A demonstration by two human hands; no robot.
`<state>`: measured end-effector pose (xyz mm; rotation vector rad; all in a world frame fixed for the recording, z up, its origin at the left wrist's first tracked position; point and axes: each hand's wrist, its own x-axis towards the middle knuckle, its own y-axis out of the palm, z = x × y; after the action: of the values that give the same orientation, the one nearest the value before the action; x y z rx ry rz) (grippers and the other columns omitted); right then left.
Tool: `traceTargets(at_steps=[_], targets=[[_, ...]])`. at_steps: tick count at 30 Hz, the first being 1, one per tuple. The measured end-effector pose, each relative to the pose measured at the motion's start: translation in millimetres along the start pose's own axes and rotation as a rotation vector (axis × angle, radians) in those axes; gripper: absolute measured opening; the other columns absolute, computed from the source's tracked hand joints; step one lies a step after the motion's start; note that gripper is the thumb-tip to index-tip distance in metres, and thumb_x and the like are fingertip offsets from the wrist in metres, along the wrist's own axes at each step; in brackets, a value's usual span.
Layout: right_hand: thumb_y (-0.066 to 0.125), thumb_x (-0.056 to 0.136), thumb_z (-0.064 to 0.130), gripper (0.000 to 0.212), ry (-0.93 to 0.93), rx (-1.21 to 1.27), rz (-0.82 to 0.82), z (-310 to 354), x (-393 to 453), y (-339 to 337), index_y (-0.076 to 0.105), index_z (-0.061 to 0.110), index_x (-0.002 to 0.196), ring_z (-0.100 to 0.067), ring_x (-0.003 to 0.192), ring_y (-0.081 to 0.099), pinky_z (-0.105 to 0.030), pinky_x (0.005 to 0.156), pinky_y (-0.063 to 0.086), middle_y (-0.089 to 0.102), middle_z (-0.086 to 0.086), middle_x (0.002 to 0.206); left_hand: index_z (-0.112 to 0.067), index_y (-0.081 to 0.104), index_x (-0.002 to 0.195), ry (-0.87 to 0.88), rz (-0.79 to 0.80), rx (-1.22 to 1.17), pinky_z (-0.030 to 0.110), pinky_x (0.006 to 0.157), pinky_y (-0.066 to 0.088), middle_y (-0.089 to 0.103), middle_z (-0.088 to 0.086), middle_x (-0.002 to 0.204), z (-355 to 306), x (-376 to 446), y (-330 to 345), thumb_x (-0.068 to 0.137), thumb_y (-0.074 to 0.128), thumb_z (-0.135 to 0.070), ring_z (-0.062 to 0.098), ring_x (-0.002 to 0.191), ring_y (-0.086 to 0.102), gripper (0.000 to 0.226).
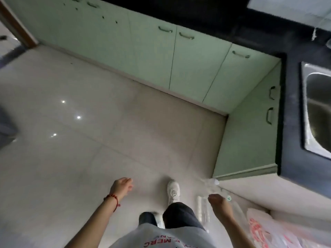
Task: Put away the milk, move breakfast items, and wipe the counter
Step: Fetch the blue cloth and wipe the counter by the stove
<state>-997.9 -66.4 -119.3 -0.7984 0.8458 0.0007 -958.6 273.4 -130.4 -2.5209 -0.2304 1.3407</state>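
The camera looks straight down at a glossy beige tiled floor (80, 122). At 7 o'clock the left hand (121, 186) hangs over the floor with loose, slightly curled fingers and holds nothing; a thin red string bracelet (112, 198) sits on its wrist. At 5 o'clock the right hand (217, 201) is seen from the back, fingers bent downward; I cannot tell if it grips anything. Just beside and under this hand, clear plastic bottles (203, 210) lie blurred on the floor, near the foot of the pale green cabinet doors (195, 65). A white sneaker (173, 191) steps forward at 6 o'clock, between the two hands. At 4 o'clock a white plastic bag with red print (259, 230) rests against the wall base. The black surface (290, 122) runs from 12 to 3 o'clock above the cabinets, and a steel sink (317, 108) is set into it at 3 o'clock. No milk container can be identified; the blurred bottles are the only possible candidates
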Motion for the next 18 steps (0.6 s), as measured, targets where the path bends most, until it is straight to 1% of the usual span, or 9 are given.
traceTargets(at_steps=[3,7,10,12,13,14,15,17,18], targets=[[0.048,0.084,0.004,0.039,-0.014,-0.081,0.036,40,46,-12,0.037,0.023,0.05,-0.015,0.067,0.039,-0.029,0.053,0.029,0.046,-0.006,0.065,-0.014,0.057,0.066,0.005,-0.076,-0.123,0.019,0.049,0.044,0.062,0.004,0.067,-39,22,-14,0.086,0.055,-0.015,0.014,0.057,0.061,0.021],[0.05,0.084,0.004,0.032,-0.131,-0.202,0.118,115,102,-25,0.06,0.017,0.057,-0.022,0.077,0.049,-0.025,0.063,0.036,0.058,-0.01,0.075,-0.013,0.057,0.07,-0.086,-0.154,-0.287,0.029,0.065,0.042,0.062,0.013,0.084,-77,44,-38,0.087,0.054,-0.019,0.026,0.078,0.058,0.018],[0.051,0.086,0.005,0.02,-0.254,-0.232,0.145,187,139,-29,0.069,0.003,0.095,-0.02,0.092,0.057,-0.023,0.072,0.036,0.059,0.0,0.094,-0.008,0.058,0.083,-0.102,-0.177,-0.371,0.03,0.068,0.043,0.062,0.014,0.092,-93,56,-55,0.09,0.05,-0.018,0.029,0.088,0.057,0.014],[0.055,0.072,-0.004,0.023,-0.406,-0.24,0.123,236,166,-22,0.071,0.01,0.078,-0.01,0.075,0.064,-0.012,0.06,0.039,0.061,0.009,0.081,-0.004,0.058,0.091,-0.115,-0.212,-0.438,0.029,0.065,0.042,0.063,0.014,0.09,-99,61,-66,0.09,0.05,-0.016,0.03,0.086,0.057,0.014],[0.059,0.055,-0.003,0.022,-0.391,-0.273,0.269,255,187,-15,0.07,0.014,0.062,-0.006,0.057,0.065,-0.007,0.048,0.039,0.065,0.01,0.068,-0.003,0.057,0.091,-0.134,-0.23,-0.487,0.028,0.063,0.04,0.062,0.013,0.085,-100,65,-72,0.091,0.049,-0.014,0.029,0.081,0.056,0.014],[0.059,0.042,0.001,0.022,-0.531,-0.303,0.288,275,208,-7,0.067,0.019,0.051,-0.004,0.043,0.062,-0.007,0.037,0.038,0.066,0.01,0.057,-0.003,0.057,0.088,-0.164,-0.248,-0.539,0.029,0.062,0.038,0.06,0.012,0.08,-100,68,-78,0.091,0.048,-0.011,0.027,0.075,0.054,0.013],[0.059,0.041,0.001,0.026,-0.564,-0.272,0.33,307,209,-5,0.065,0.025,0.049,0.0,0.035,0.058,-0.006,0.033,0.037,0.065,0.011,0.049,-0.003,0.057,0.083,-0.199,-0.265,-0.59,0.029,0.059,0.035,0.059,0.011,0.076,-98,72,-86,0.091,0.046,-0.009,0.025,0.069,0.051,0.014],[0.056,0.07,0.001,0.038,-0.418,-0.261,0.46,370,210,7,0.058,0.037,0.06,0.017,0.04,0.052,0.003,0.039,0.037,0.062,0.028,0.049,-0.004,0.056,0.077,-0.254,-0.293,-0.657,0.028,0.057,0.031,0.057,0.011,0.072,-94,81,-102,0.091,0.046,-0.008,0.023,0.064,0.048,0.018],[0.062,0.075,0.008,0.034,-0.544,-0.224,0.386,393,216,19,0.055,0.039,0.063,0.023,0.045,0.05,0.005,0.04,0.036,0.057,0.037,0.048,-0.004,0.056,0.077,-0.276,-0.31,-0.68,0.027,0.057,0.03,0.057,0.012,0.072,-91,88,-111,0.091,0.046,-0.009,0.023,0.063,0.047,0.018]])
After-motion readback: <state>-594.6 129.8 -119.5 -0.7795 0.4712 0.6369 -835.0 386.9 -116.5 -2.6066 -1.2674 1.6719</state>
